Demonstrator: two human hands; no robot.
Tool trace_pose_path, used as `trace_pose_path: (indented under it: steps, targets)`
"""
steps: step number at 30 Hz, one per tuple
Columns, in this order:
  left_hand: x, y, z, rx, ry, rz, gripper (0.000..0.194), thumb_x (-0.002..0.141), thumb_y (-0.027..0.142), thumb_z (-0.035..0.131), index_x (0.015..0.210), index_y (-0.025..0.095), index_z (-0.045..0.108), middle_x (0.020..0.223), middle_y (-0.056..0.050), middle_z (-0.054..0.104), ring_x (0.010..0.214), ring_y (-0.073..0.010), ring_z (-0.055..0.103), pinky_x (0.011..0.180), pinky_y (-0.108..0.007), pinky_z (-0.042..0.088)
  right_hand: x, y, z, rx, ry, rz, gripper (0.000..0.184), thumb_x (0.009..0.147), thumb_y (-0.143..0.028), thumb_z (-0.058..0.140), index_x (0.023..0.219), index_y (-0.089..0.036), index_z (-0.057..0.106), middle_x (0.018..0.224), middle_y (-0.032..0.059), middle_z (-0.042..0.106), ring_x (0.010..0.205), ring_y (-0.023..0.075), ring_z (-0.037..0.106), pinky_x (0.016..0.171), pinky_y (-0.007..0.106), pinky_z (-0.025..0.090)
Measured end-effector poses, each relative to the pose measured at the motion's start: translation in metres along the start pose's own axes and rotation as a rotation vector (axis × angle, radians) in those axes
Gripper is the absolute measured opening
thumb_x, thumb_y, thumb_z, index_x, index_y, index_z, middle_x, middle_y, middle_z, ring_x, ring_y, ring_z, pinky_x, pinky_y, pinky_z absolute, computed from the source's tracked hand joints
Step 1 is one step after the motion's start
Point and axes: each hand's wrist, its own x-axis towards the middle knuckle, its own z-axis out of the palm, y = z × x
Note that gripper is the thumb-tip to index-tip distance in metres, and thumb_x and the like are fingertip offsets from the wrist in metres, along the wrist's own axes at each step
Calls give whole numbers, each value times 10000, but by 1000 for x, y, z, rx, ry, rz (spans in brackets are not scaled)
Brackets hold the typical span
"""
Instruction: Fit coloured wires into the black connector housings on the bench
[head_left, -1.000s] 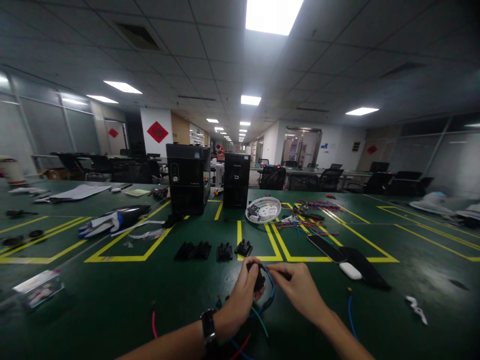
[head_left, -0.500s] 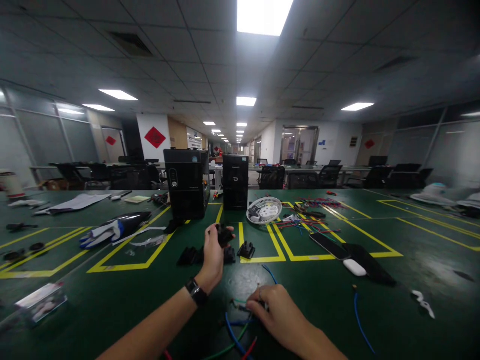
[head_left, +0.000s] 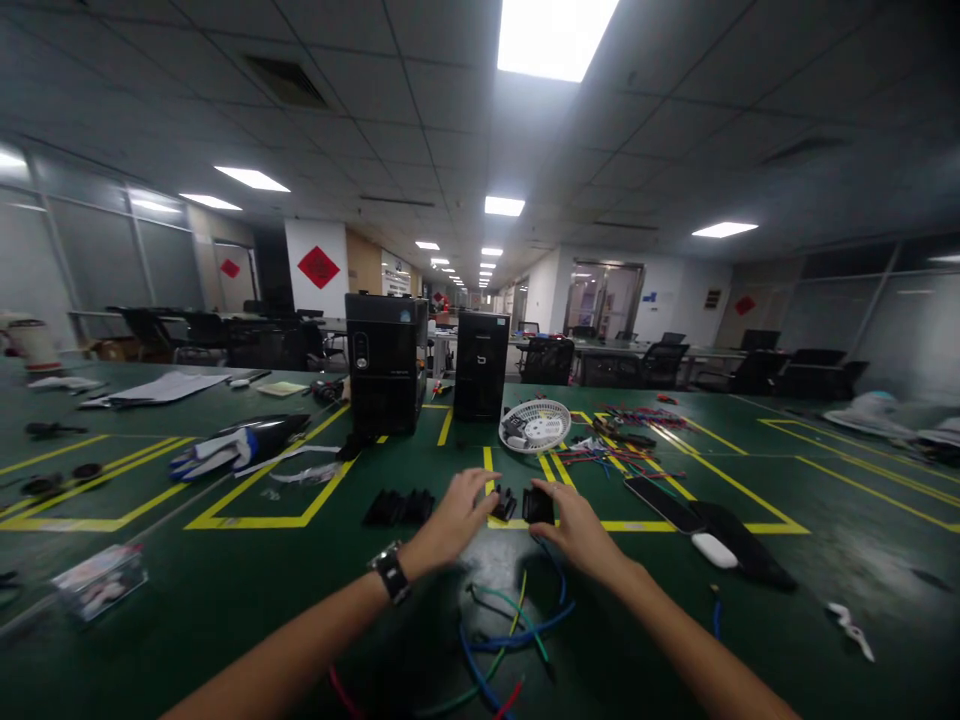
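My right hand (head_left: 581, 530) holds a small black plastic block (head_left: 538, 505) between thumb and fingers, at or just above the green table. My left hand (head_left: 454, 518) is open, fingers stretched forward, beside a black clip-like part (head_left: 505, 503); whether its fingertips touch anything is unclear. Two more black parts (head_left: 397, 507) sit side by side to the left of my left hand, which may hide another. Below and between my hands lies a loose tangle of blue, green and yellow-green wires (head_left: 517, 640), with a red wire end (head_left: 510, 697) nearest me.
Two black computer towers (head_left: 384, 370) stand at the back, with a white basket (head_left: 536, 425) right of them. Thin wires (head_left: 630, 440) are heaped farther right. A phone (head_left: 664, 503), a white case (head_left: 714, 550), gloves (head_left: 217, 455) and a clear box (head_left: 101, 582) lie around.
The wires have come away from my hands and lie on the table. My left hand swung forward with a black part, then emptied; my right hand moved from the wires to a black block.
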Motion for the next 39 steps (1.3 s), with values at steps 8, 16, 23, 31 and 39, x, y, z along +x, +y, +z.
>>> trace_pose_path:
  steps: [8,16,23,31,39]
  targets:
    - [-31,-90,-116,675,-159,-207,615,838,592,475,1374,291,440,1360,-121,472,1268,-335,363,991,-513,319,53,33,25,-95,-209,-64,678,623,-212,813,1263,-159,597,1184,153,646,1115,321,567,960,392,408]
    - [-12,-95,-80,521,-232,-237,533,835,483,510,1317,257,493,1290,-116,510,1207,-301,410,972,-434,340,48,26,17,-110,-203,-127,762,686,-315,778,1376,-194,476,1338,145,534,1224,306,479,1020,406,358]
    - [20,-78,-8,474,-269,-112,552,813,484,541,1288,204,517,1263,-158,521,1156,-336,433,960,-453,329,-26,62,-68,-334,-118,37,492,791,-253,661,1270,-187,570,1279,143,555,1191,305,494,992,409,377]
    - [23,-63,19,261,-242,-73,657,703,383,655,1297,175,468,1257,-147,525,1191,-331,430,1028,-430,301,-146,117,-111,-452,-154,583,446,864,-500,491,1123,-168,638,1084,167,668,972,327,644,745,397,489]
    - [-1,-72,-7,178,-88,-55,467,652,351,735,1042,180,542,1027,-71,554,977,-248,521,881,-369,415,-135,140,-76,-255,-68,434,187,803,-367,537,822,-233,666,913,98,692,843,272,657,698,347,485]
